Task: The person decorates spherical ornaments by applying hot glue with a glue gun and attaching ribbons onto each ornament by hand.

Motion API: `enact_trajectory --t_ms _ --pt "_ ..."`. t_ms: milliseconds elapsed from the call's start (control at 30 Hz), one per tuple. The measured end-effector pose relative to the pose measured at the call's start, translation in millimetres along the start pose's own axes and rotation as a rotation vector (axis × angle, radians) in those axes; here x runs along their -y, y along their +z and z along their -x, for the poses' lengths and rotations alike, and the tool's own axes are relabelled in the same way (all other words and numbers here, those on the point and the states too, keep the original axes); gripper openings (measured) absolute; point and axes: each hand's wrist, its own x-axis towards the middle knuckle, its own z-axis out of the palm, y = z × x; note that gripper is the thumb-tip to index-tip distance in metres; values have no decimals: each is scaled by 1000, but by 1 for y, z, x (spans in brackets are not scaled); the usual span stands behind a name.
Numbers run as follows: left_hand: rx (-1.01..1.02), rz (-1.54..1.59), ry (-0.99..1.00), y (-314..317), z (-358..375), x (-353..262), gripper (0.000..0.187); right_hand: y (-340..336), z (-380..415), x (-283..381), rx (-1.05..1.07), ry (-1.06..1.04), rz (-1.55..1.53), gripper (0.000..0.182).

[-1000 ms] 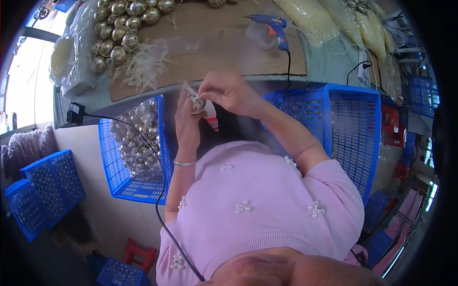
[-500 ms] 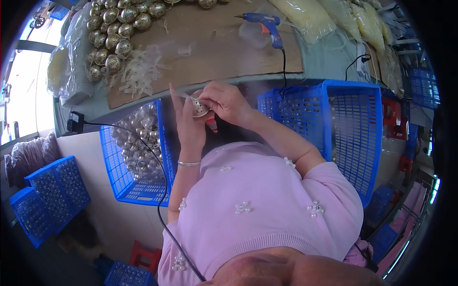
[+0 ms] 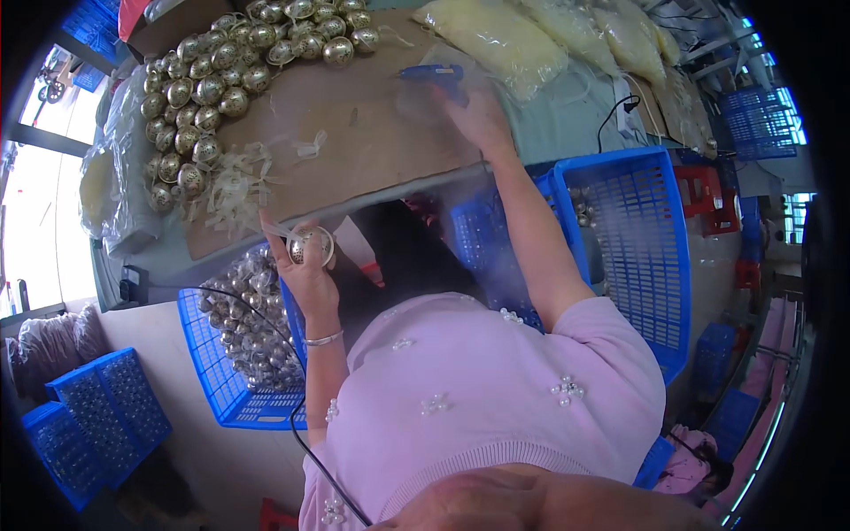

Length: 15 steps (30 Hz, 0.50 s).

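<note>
My left hand [image 3: 310,281], with a bracelet at its wrist, holds a gold ornament ball [image 3: 310,248] at the table's front edge. A pale strip sticks out beside the ball. My right hand [image 3: 478,115] reaches over the table and has its fingers at the handle of the blue glue gun [image 3: 436,74]; the fingers look closed round it, though blurred. Many gold balls [image 3: 208,88] lie at the back left of the brown cardboard [image 3: 354,133]. Clear strips [image 3: 232,190] are heaped nearer the front edge.
Below the table edge, a blue crate [image 3: 235,411] with silvery balls stands at left, and another blue crate [image 3: 651,265] at right. Bags of pale yellow material [image 3: 505,40] lie at the back. A black cable [image 3: 257,311] runs past my left arm.
My right hand has left the ball and moved up and right to the glue gun. My left hand still holds the ball, now lower and further left. The whole view has shifted.
</note>
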Motion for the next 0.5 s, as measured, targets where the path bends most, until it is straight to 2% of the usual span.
enact_trajectory --t_ms 33,100,167,200,233,267,367,500 --pt "-10 2 1 -1 -1 -1 81 1 -4 0 51 32 25 34" --pt "-56 -3 -1 -7 -1 -3 80 -4 -5 -8 100 81 -209 31" --pt "-81 7 11 -15 -3 -3 77 -29 21 16 75 25 -703 29" --pt "-88 8 15 -19 -4 -4 76 -43 34 31 199 2 -822 30" --pt "-95 -51 36 -22 -5 -4 63 -59 45 44 313 -16 -938 31" --pt "-149 -49 -6 -21 -6 -7 60 -67 57 51 418 -28 -1051 32" --pt "-262 -78 -151 -8 -13 -18 59 -62 85 65 598 31 -1146 27" --pt "-210 -53 -83 -7 -16 -13 60 -38 125 85 888 -5 -1039 27"
